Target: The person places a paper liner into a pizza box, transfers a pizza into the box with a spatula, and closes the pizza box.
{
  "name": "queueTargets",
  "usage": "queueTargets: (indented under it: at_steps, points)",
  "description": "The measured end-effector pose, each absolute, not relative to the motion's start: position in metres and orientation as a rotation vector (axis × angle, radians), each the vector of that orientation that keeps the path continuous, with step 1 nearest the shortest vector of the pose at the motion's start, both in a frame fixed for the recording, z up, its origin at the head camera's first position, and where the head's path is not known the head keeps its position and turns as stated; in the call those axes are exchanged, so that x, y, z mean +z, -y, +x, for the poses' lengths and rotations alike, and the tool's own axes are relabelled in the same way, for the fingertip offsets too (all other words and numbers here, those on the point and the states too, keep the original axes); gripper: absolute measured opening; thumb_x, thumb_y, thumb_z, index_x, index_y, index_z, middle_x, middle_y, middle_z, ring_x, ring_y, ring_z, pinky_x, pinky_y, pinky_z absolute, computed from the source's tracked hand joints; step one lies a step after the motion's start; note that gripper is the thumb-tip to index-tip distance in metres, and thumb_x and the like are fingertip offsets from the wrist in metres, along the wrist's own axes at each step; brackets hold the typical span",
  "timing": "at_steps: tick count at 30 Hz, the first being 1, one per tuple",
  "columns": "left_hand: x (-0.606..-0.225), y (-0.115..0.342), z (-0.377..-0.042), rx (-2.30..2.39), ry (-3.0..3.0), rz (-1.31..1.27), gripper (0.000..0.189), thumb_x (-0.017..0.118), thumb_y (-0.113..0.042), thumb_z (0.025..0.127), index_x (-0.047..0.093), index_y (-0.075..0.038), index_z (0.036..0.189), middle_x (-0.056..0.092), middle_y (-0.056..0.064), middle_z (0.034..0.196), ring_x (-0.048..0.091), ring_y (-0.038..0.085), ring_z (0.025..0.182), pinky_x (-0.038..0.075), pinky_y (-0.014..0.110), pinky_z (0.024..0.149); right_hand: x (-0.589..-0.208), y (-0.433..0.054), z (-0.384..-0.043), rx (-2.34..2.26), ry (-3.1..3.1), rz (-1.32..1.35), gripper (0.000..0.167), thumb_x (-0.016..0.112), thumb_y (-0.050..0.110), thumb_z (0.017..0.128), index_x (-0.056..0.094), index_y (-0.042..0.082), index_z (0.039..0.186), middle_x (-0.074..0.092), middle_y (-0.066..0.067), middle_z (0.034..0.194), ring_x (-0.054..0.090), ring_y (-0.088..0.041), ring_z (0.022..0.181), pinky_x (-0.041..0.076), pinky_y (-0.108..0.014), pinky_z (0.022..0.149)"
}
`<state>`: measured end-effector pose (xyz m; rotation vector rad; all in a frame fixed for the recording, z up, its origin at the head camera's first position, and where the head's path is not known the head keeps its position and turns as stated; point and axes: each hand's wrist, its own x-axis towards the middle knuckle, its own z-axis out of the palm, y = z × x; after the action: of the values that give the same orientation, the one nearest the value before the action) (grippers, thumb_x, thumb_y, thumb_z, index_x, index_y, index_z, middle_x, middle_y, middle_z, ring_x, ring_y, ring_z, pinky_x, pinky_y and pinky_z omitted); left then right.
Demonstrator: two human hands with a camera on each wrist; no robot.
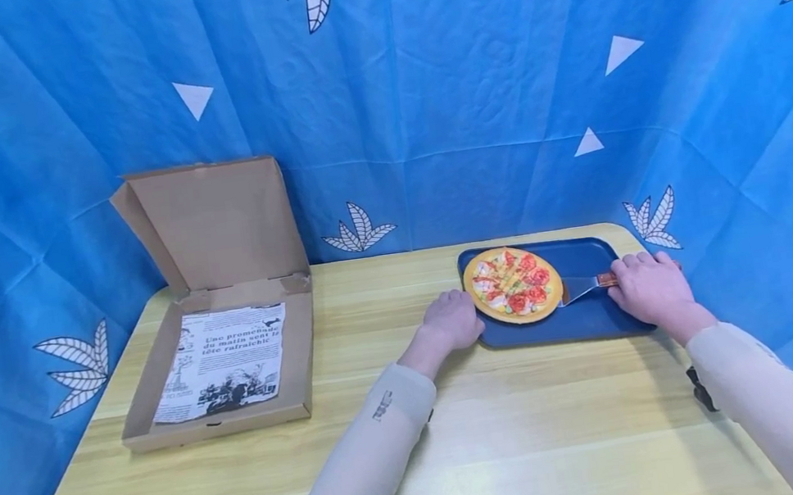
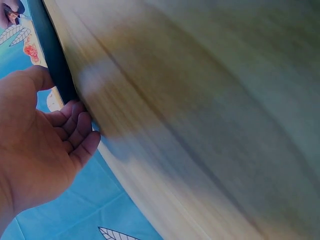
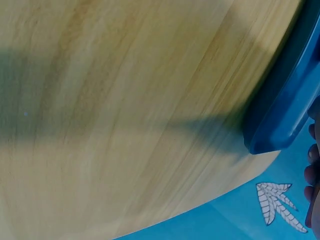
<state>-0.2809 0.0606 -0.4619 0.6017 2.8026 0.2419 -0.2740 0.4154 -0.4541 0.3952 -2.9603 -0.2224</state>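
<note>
A round pizza (image 1: 513,286) with red and green toppings lies at the left side of a dark blue tray (image 1: 592,324). My left hand (image 1: 454,319) grips the tray's left edge. In the left wrist view the thumb lies on one side of the tray's rim (image 2: 55,55), with the fingers curled at the other side. My right hand (image 1: 650,288) holds a pizza spatula (image 1: 580,287) by its brown handle. The metal blade meets the pizza's right edge, its tip hidden there. At the right wrist view's edge, only some fingers (image 3: 312,175) of that hand show.
An open cardboard pizza box (image 1: 292,376) stands on the table's left, lid raised at the back. Inside it lies a sheet of printed paper (image 1: 232,358). The wooden table (image 1: 480,444) meets a blue patterned curtain (image 1: 424,112) behind and at both sides.
</note>
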Motion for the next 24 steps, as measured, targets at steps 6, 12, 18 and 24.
queueTargets:
  at_steps: [6,12,18,24]
  points:
    - [-0.4595,-0.0599,-0.2812,0.259,-2.793,0.582,0.057,0.05,-0.035,0.105,0.045,0.0,0.149,0.055,0.012,0.136,0.052,0.024,0.127,0.042,0.036,0.114,-0.4514,-0.4123,-0.2746,-0.213,2.969,0.404,0.03,0.068,0.028,0.095,0.058,0.0,0.098,0.064,-0.02,0.095,0.058,-0.041,0.095,0.04,-0.052,0.076]
    - [-0.4579,-0.0607,-0.2817,0.251,-2.776,0.564,0.059,0.05,-0.037,0.106,0.043,0.0,0.151,0.054,0.012,0.138,0.05,0.024,0.129,0.041,0.035,0.115,-0.4501,-0.4129,-0.274,-0.248,3.0,0.4,0.034,0.067,0.03,0.097,0.057,-0.002,0.102,0.062,-0.022,0.096,0.058,-0.042,0.095,0.04,-0.053,0.076]
    - [-0.4594,-0.0613,-0.2818,0.25,-2.781,0.554,0.059,0.05,-0.038,0.106,0.043,0.0,0.15,0.054,0.013,0.136,0.051,0.024,0.127,0.042,0.035,0.114,-0.4537,-0.4157,-0.273,-0.261,2.969,0.432,0.032,0.066,0.031,0.098,0.053,0.001,0.096,0.058,-0.018,0.088,0.057,-0.041,0.089,0.04,-0.051,0.075]
    - [-0.4646,-0.0623,-0.2826,0.24,-2.783,0.562,0.06,0.049,-0.039,0.106,0.041,-0.001,0.153,0.052,0.013,0.14,0.049,0.025,0.13,0.04,0.037,0.116,-0.4564,-0.4199,-0.2693,-0.27,2.924,0.458,0.031,0.067,0.03,0.097,0.053,0.002,0.093,0.057,-0.015,0.084,0.058,-0.04,0.085,0.04,-0.05,0.073]
